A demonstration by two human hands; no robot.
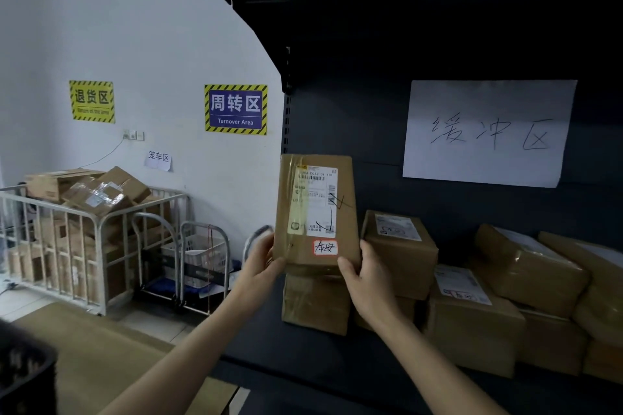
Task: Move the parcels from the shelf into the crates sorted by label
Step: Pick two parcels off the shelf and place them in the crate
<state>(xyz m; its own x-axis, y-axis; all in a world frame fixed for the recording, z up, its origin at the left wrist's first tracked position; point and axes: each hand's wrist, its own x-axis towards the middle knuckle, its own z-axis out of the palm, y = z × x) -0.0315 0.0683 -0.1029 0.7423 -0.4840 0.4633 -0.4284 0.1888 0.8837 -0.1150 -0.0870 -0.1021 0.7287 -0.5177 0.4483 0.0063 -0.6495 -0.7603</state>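
I hold a brown cardboard parcel (315, 209) upright in front of the dark shelf (303, 357), its white shipping label and a small red-edged handwritten sticker facing me. My left hand (266, 261) grips its lower left corner. My right hand (365, 274) grips its lower right corner. Right below the held parcel another brown parcel (315, 303) stands on the shelf board. Several more taped parcels (472, 307) with white labels lie stacked to the right on the same board.
A white sheet with handwriting (488, 131) hangs on the shelf's back panel. A metal cage trolley (67, 246) full of cartons stands at the left wall, a small cart with a white basket (199, 256) beside it. A dark crate corner (23, 377) shows at bottom left.
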